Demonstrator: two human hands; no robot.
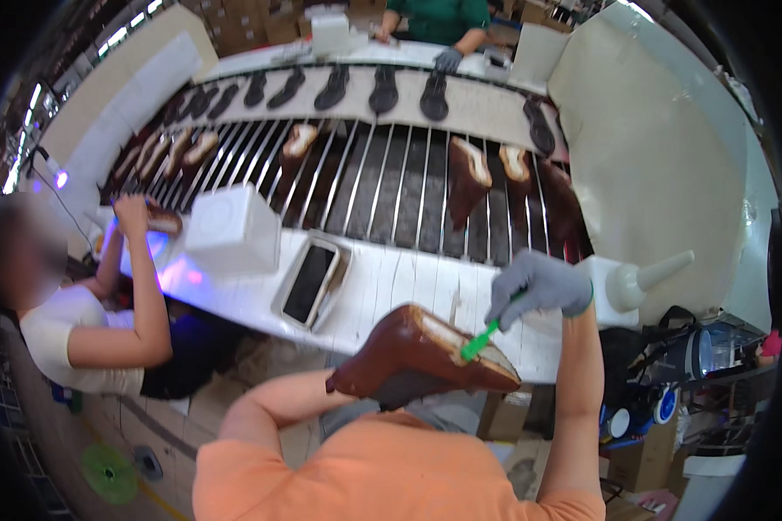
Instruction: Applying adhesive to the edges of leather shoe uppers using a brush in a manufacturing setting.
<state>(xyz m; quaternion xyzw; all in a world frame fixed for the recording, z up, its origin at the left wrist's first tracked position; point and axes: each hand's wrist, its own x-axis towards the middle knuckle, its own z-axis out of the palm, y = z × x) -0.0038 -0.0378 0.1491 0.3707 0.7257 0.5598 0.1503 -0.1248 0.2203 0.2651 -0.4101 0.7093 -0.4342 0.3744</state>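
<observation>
A brown boot upper (391, 347) lies tilted in front of me with its pale underside facing up. My left forearm runs in behind it; the left hand supports the boot from below and is mostly hidden by it. My right hand (543, 285), in a grey glove, pinches a small green brush (480, 341). The brush's head touches the boot's pale underside near the edge.
A white bench (391, 278) holds a phone in a tray (313, 285), a white box (233, 230) and a white spouted bottle (634, 282). Beyond, a roller conveyor (382, 191) carries boot uppers and a belt of dark soles (434, 95). Co-workers sit left and stand opposite.
</observation>
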